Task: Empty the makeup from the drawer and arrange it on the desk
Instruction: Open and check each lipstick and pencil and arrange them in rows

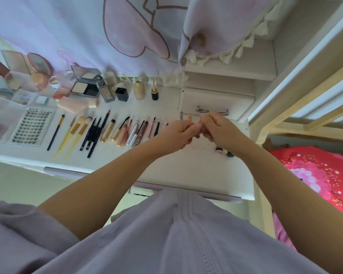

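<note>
White desk top fills the middle of the frame, with a pale lilac curtain printed with a pink cartoon outline hanging across the upper part and a red flowered bedspread at the right edge.

Across the upper left of the frame the makeup is laid out in rows. In the back row are open powder compacts, a round pink mirror, a grey foundation bottle, a small black pot, a beige bottle and a black-capped wand. In front of these lie a tray of false lashes, a black-handled brush, several yellow-handled brushes, a cluster of black pencils, two gold tubes, and a run of lip glosses and liners side by side. Reddish specks are scattered on the desk just above the hands.

A small closed drawer with a metal handle sits at the upper right of centre, just behind the hands. Near the right wrist, a few small dark items lie on the desk.

Both arms reach up from the bottom of the frame, over a lilac garment. The left hand and right hand meet at the centre, fingers curled and pinched together around something small between them; what it is cannot be told. A silver tip and an orange dot show just above the fingers.
</note>
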Motion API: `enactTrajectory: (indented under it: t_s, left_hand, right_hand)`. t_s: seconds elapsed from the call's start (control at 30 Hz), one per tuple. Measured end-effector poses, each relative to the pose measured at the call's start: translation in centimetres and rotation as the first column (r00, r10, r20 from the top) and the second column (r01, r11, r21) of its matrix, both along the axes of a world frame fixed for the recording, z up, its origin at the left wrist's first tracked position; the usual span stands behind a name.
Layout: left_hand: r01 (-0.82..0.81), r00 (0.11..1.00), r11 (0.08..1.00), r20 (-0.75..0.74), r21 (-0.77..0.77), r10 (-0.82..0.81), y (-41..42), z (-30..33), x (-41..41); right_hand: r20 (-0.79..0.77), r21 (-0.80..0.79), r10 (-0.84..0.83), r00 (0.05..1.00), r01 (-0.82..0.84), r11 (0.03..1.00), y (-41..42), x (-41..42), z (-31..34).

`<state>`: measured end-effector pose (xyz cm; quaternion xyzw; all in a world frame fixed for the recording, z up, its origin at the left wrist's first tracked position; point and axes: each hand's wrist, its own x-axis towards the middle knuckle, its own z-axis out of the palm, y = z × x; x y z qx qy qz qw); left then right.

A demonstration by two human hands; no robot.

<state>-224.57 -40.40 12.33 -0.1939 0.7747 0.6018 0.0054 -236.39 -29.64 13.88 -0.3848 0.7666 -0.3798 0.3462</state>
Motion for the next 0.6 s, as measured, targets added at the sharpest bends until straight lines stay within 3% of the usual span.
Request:
enactTrajectory:
  t_s: [0.1, 0.17, 0.27, 0.47, 0.6]
  left_hand:
    - [0.075, 0.997, 0.945, 0.029, -0.319, -0.069, -0.9, 0.2, 0.7]
    - [0.111, 0.993, 0.914, 0.009, -0.390, -0.116, -1.1, 0.3, 1.4]
    - [0.129, 0.989, 0.883, -0.007, -0.451, -0.147, -1.5, 0.2, 2.2]
    - [0.102, 0.994, 0.917, 0.011, -0.385, -0.107, -1.9, -0.1, 3.1]
    - [0.119, 0.992, 0.898, 0.012, -0.424, -0.126, -1.9, -0.3, 3.2]
  right_hand:
    - [0.111, 0.162, -0.016, 0.994, -0.003, 0.987, 0.1, -0.3, 0.5]
    - [0.212, 0.184, -0.030, 0.977, -0.009, 0.983, 0.3, 0.0, 1.1]
    - [0.335, 0.128, -0.017, 0.942, -0.028, 0.991, 0.4, 0.8, 1.3]
    - [0.314, 0.091, -0.004, 0.950, -0.026, 0.996, 1.4, 1.2, 1.5]
    - [0.310, 0.223, -0.041, 0.950, -0.030, 0.974, 1.1, 1.5, 2.0]
